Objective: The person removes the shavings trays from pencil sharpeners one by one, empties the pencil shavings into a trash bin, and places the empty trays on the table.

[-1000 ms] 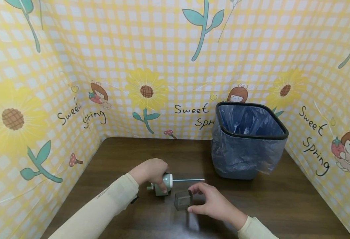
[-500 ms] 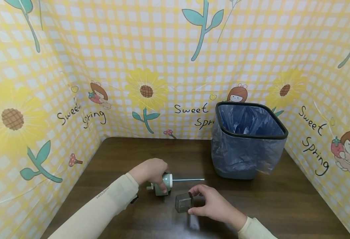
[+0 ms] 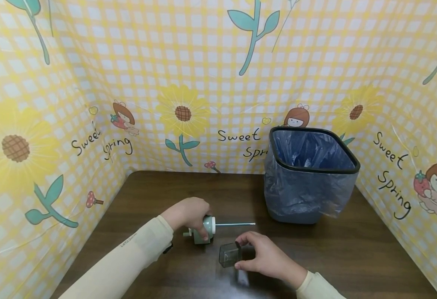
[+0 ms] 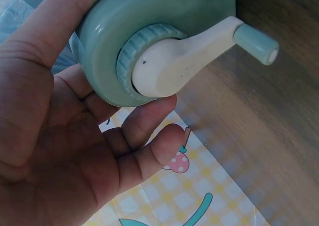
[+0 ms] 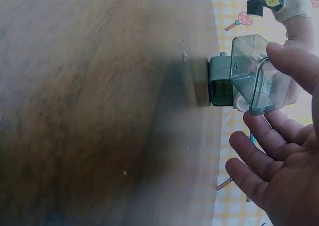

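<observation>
My left hand (image 3: 190, 211) grips a green hand-crank pencil sharpener (image 3: 209, 228) from above on the dark wooden table. Out of the sharpener's white front a blue pencil (image 3: 235, 224) sticks toward the right. In the left wrist view the white crank (image 4: 194, 61) is seen, with no finger around its green knob (image 4: 255, 44). My right hand (image 3: 268, 257) pinches a see-through grey shavings drawer (image 3: 229, 255) by its rim, between thumb and fingertips. It is held above the table, to the right of the sharpener and apart from it. Whether shavings are inside is hard to tell.
A dark bin (image 3: 311, 195) lined with a clear bag stands at the back right of the table (image 3: 173, 187). A few pale specks (image 5: 185, 56) lie on the wood near the sharpener. Patterned yellow cloth (image 3: 218, 83) walls the table on three sides.
The drawer has turned slightly in my right hand and shifted a little toward me. My left hand, the sharpener and the pencil stay where they were.
</observation>
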Demonstrator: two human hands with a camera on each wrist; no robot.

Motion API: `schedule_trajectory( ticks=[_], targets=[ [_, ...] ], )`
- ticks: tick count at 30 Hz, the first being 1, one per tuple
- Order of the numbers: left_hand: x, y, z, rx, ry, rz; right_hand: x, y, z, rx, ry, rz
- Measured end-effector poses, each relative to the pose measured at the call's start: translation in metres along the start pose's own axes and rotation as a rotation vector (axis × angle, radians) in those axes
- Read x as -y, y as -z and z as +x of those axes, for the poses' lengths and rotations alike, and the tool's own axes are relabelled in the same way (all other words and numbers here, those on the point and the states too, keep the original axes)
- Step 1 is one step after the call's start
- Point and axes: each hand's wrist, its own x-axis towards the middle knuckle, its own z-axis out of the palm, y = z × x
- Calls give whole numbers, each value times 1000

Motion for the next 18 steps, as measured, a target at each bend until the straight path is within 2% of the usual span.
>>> schedule_trajectory(
  ticks=[10, 18],
  targets=[
    [0, 0, 1, -8, -13, 26, -4, -5, 0, 23, 2, -72],
    [0, -1, 0, -6, -6, 6, -4, -5, -2, 38, 2, -68]
  ],
)
